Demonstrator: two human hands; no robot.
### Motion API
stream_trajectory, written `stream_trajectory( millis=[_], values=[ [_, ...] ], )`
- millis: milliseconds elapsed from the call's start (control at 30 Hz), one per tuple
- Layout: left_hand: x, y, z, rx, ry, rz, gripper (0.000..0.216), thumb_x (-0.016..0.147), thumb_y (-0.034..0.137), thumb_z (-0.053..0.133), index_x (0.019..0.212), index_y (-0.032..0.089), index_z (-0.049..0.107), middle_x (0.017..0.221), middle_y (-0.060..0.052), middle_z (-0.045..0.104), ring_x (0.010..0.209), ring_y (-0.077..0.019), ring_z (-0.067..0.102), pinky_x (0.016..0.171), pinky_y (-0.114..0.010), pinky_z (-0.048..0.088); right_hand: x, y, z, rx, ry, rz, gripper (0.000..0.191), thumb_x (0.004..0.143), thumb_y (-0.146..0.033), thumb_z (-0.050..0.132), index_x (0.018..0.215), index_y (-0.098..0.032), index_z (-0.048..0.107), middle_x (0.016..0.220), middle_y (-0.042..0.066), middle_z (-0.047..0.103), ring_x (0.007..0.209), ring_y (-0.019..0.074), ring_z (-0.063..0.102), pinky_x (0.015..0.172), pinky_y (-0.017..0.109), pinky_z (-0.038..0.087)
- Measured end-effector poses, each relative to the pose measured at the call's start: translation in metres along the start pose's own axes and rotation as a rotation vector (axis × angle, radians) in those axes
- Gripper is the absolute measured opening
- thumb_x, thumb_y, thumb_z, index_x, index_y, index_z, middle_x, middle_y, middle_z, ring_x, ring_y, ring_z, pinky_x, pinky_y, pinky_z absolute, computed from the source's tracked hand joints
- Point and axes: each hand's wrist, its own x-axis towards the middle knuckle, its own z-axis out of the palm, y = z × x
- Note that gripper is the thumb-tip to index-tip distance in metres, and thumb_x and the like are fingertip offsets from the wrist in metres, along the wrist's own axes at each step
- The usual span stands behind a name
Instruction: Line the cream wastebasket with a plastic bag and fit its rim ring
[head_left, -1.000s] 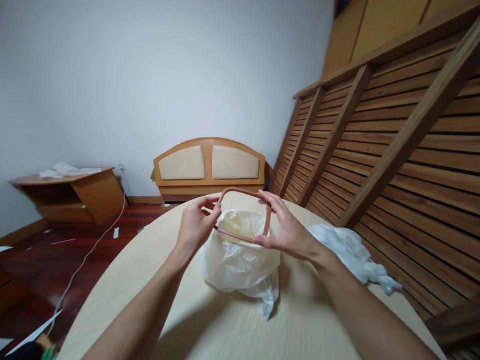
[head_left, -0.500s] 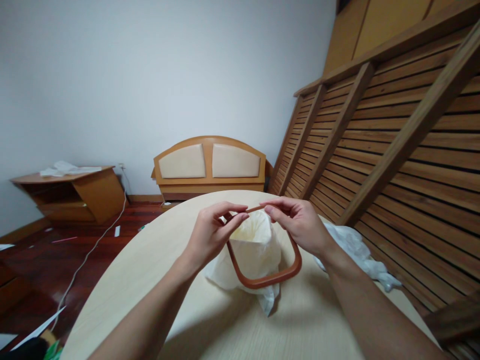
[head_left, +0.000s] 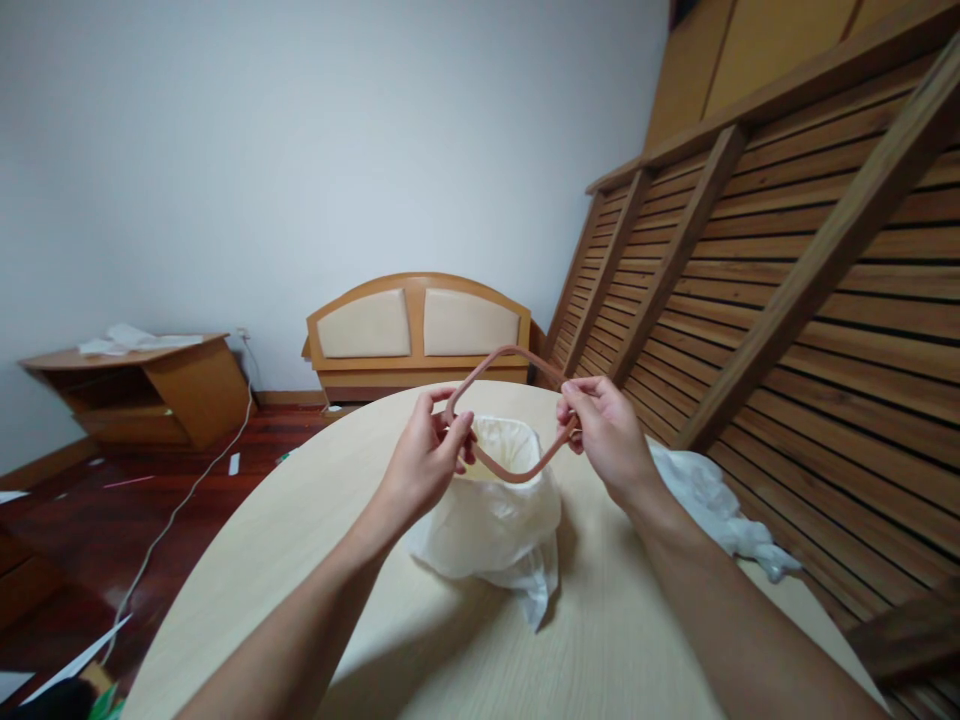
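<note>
Between my hands I hold a brown rounded-square ring [head_left: 514, 477], which looks like the rim of a trash bin. My left hand [head_left: 427, 450] is closed on its left corner, and my right hand [head_left: 606, 430] pinches its right corner. The ring is tilted, its far side raised, above a bin lined with a white plastic bag [head_left: 495, 525]. The bag is folded over the bin's mouth and hangs loose down the outside, its lower edge lying on the table. The bin's own walls are hidden under the bag.
The bin stands on a round pale wooden table [head_left: 300, 520]. A crumpled white plastic bag [head_left: 712, 495] lies at the table's right edge. Wooden slatted panels [head_left: 787, 290] lean along the right. Behind are a headboard [head_left: 420, 325] and, left, a low cabinet [head_left: 165, 390].
The ring has been turned and lifted: its near side was low in front of the bin and now hangs over the mouth. My hands have shifted to its side corners.
</note>
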Motion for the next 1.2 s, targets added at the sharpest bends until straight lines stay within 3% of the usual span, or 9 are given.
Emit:
stream_trajectory(
  millis=[200, 333, 400, 467, 567, 667, 933, 1067, 1200],
  values=[
    [0.012, -0.009, -0.01, 0.09, 0.019, 0.053, 0.045, 0.09, 0.053, 0.055, 0.112, 0.014, 0.064, 0.057, 0.006, 0.051, 0.047, -0.009, 0.048, 0.044, -0.019, 0.037, 0.001, 0.002, -0.003, -0.08, -0.195, -0.03, 0.041, 0.073, -0.049, 0.075, 0.097, -0.018, 0.062, 0.067, -0.003, 0.061, 0.053, 0.0119, 0.056, 0.051, 0.026, 0.047],
    [0.011, -0.009, -0.009, 0.132, -0.04, 0.052, 0.048, 0.092, 0.051, 0.053, 0.116, 0.012, 0.068, 0.06, 0.002, 0.058, 0.051, -0.0111, 0.052, 0.046, -0.02, 0.039, 0.002, 0.005, -0.005, -0.193, -0.202, -0.062, 0.036, 0.077, -0.046, 0.071, 0.098, -0.017, 0.067, 0.063, -0.003, 0.06, 0.052, 0.013, 0.054, 0.052, 0.028, 0.045],
    [0.007, -0.005, -0.009, 0.187, -0.029, 0.057, 0.051, 0.092, 0.05, 0.054, 0.125, 0.012, 0.064, 0.077, -0.005, 0.07, 0.063, -0.0151, 0.063, 0.053, -0.023, 0.048, 0.004, 0.008, -0.006, -0.246, -0.163, -0.1, 0.032, 0.078, -0.045, 0.07, 0.092, -0.017, 0.07, 0.066, 0.0, 0.063, 0.057, 0.0141, 0.057, 0.056, 0.028, 0.047],
    [0.001, 0.001, -0.009, 0.301, -0.04, 0.127, 0.054, 0.092, 0.048, 0.057, 0.135, 0.016, 0.059, 0.113, -0.014, 0.072, 0.094, -0.0234, 0.069, 0.072, -0.031, 0.057, 0.007, 0.011, -0.008, -0.271, -0.122, -0.128, 0.029, 0.077, -0.044, 0.07, 0.086, -0.017, 0.07, 0.07, 0.002, 0.066, 0.063, 0.0154, 0.06, 0.06, 0.029, 0.049],
    [-0.006, 0.01, -0.013, 0.522, -0.197, 0.329, 0.062, 0.086, 0.048, 0.068, 0.141, 0.024, 0.055, 0.158, -0.015, 0.039, 0.142, -0.0346, 0.042, 0.108, -0.049, 0.045, 0.011, 0.016, -0.011, -0.283, -0.1, -0.083, 0.029, 0.077, -0.046, 0.07, 0.083, -0.017, 0.07, 0.068, 0.002, 0.067, 0.06, 0.0159, 0.061, 0.054, 0.027, 0.047],
    [-0.008, 0.011, -0.018, 0.631, -0.394, 0.463, 0.069, 0.078, 0.05, 0.078, 0.139, 0.026, 0.056, 0.166, -0.012, 0.02, 0.152, -0.0362, 0.022, 0.12, -0.058, 0.026, 0.014, 0.02, -0.014, -0.285, -0.1, -0.037, 0.031, 0.075, -0.048, 0.07, 0.081, -0.017, 0.07, 0.065, 0.003, 0.067, 0.057, 0.0153, 0.059, 0.048, 0.025, 0.043],
    [0.002, 0.005, -0.027, 0.581, -0.501, 0.481, 0.045, 0.082, 0.043, 0.075, 0.122, 0.025, 0.066, 0.153, -0.014, 0.045, 0.145, -0.033, 0.036, 0.119, -0.054, 0.03, 0.014, 0.027, -0.013, -0.295, -0.164, 0.006, 0.034, 0.078, -0.05, 0.069, 0.081, -0.017, 0.071, 0.067, 0.003, 0.069, 0.05, 0.0131, 0.056, 0.046, 0.025, 0.043],
    [0.009, -0.001, -0.035, 0.511, -0.498, 0.455, 0.038, 0.084, 0.041, 0.073, 0.117, 0.023, 0.068, 0.145, -0.014, 0.052, 0.141, -0.0308, 0.043, 0.118, -0.048, 0.034, 0.015, 0.029, -0.012, -0.347, -0.292, -0.076, 0.045, 0.09, -0.058, 0.057, 0.103, -0.019, 0.075, 0.103, 0.01, 0.076, 0.092, 0.0254, 0.071, 0.08, 0.04, 0.058],
    [0.014, -0.014, -0.042, 0.488, -0.494, 0.407, 0.046, 0.085, 0.042, 0.071, 0.128, 0.025, 0.062, 0.15, -0.012, 0.048, 0.141, -0.0307, 0.043, 0.119, -0.048, 0.032, 0.015, 0.028, -0.018, -0.383, -0.474, -0.123, 0.062, 0.093, -0.065, 0.048, 0.135, -0.021, 0.062, 0.148, 0.011, 0.054, 0.14, 0.0284, 0.046, 0.12, 0.051, 0.03]
  ],
)
